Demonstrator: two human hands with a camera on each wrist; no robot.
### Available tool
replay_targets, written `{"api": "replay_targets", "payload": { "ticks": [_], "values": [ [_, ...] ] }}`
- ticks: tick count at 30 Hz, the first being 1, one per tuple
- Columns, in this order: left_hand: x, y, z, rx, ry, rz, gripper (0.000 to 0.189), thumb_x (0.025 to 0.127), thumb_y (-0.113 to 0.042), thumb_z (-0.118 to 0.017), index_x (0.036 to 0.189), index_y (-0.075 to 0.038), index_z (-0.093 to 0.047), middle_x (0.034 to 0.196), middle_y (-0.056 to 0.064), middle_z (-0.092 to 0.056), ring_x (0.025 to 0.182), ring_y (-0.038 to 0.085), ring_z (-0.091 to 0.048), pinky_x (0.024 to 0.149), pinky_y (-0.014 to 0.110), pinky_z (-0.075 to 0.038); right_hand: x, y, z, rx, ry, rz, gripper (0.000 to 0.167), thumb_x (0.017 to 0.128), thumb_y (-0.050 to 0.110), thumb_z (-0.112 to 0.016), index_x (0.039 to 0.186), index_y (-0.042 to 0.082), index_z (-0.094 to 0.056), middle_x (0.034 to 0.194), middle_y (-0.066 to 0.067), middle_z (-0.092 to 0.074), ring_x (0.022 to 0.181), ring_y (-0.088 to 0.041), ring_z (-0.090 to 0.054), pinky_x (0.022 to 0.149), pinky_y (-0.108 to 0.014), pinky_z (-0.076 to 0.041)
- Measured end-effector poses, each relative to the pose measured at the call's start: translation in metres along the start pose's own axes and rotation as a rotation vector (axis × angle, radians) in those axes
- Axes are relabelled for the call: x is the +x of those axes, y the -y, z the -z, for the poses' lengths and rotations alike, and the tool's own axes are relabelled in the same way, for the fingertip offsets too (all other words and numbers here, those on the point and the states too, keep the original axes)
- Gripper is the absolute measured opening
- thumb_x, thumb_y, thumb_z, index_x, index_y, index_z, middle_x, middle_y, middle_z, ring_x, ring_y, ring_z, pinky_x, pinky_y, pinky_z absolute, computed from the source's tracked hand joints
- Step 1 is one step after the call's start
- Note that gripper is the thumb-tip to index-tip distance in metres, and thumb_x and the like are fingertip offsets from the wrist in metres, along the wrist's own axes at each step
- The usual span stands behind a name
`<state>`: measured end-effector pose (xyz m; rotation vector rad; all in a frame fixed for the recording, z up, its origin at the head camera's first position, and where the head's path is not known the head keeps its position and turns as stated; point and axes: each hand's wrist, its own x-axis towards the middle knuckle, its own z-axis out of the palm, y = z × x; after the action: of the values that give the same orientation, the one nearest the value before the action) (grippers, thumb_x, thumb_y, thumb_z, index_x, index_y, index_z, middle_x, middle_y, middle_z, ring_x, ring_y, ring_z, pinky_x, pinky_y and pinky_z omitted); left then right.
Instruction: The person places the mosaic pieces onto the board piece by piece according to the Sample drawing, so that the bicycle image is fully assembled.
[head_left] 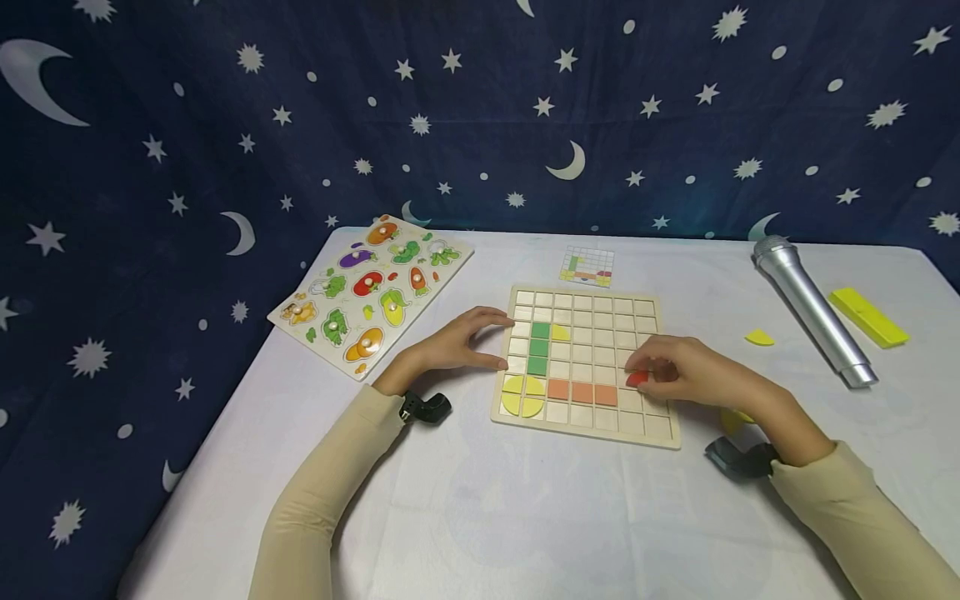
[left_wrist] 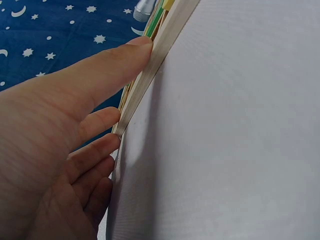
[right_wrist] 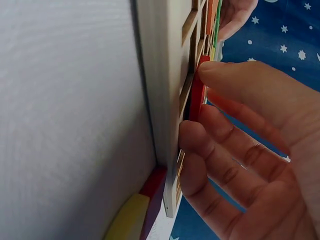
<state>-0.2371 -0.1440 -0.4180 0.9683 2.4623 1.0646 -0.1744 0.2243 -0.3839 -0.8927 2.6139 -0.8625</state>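
Observation:
A wooden grid board (head_left: 585,430) lies on the white table, with small coloured tiles set in some of its squares. Green tiles (head_left: 538,345) form a column, orange tiles (head_left: 582,392) a row, and yellow quarter-circles (head_left: 522,396) a round shape at the near left corner. My right hand (head_left: 686,371) pinches a red tile (right_wrist: 197,95) between thumb and fingers, low over the right part of the grid. At the board's left edge, my left hand (head_left: 461,342) rests thumb and fingertips against the wooden rim, its fingers loosely extended.
Behind the board lies a small pattern card (head_left: 587,267). A vegetable peg puzzle (head_left: 367,292) sits at the left. To the right are a yellow quarter-circle (head_left: 760,337), a silver microphone (head_left: 816,308) and a yellow block (head_left: 868,317). Coloured pieces (right_wrist: 137,215) lie beside the board near my right wrist.

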Motion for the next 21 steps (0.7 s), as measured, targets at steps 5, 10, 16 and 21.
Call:
{"api": "replay_targets", "payload": {
  "ticks": [5,10,16,21],
  "values": [
    [0.0005,0.0,0.0,0.007,0.0,-0.001,0.069,0.08,-0.019,-0.081,0.14,-0.005,-0.051,0.146,0.017,-0.041,0.139,0.03,-0.033,0.118,0.044,-0.023,0.0027,-0.0002,-0.0008,-0.013,-0.004,0.024,0.019,0.081,0.005,-0.078,0.097,0.015,-0.073,0.087,0.007,-0.059,0.075,-0.012,-0.051,0.065,-0.023,-0.046],
    [0.0009,0.0003,-0.0004,0.004,-0.002,-0.004,0.069,0.08,-0.018,-0.081,0.14,-0.005,-0.051,0.145,0.017,-0.041,0.139,0.03,-0.033,0.118,0.043,-0.023,0.0068,0.001,-0.0012,-0.018,0.015,0.016,0.017,0.082,0.009,-0.078,0.096,0.018,-0.073,0.087,0.007,-0.06,0.078,-0.014,-0.051,0.067,-0.023,-0.044],
    [0.0008,-0.0011,-0.0007,0.0,0.001,0.002,0.069,0.08,-0.017,-0.081,0.141,-0.004,-0.05,0.146,0.017,-0.04,0.14,0.03,-0.033,0.118,0.043,-0.023,0.0069,0.0008,-0.0014,-0.016,0.032,-0.013,0.018,0.083,0.008,-0.077,0.099,0.016,-0.073,0.09,0.006,-0.061,0.08,-0.015,-0.051,0.068,-0.023,-0.045],
    [0.0004,-0.0009,-0.0005,-0.003,0.0,0.004,0.068,0.081,-0.017,-0.081,0.141,-0.004,-0.05,0.146,0.017,-0.04,0.139,0.03,-0.033,0.118,0.043,-0.023,0.0039,-0.0009,-0.0011,0.003,0.033,-0.013,0.019,0.084,0.01,-0.077,0.1,0.017,-0.073,0.091,0.005,-0.06,0.078,-0.013,-0.05,0.066,-0.022,-0.045]
  ]
}}
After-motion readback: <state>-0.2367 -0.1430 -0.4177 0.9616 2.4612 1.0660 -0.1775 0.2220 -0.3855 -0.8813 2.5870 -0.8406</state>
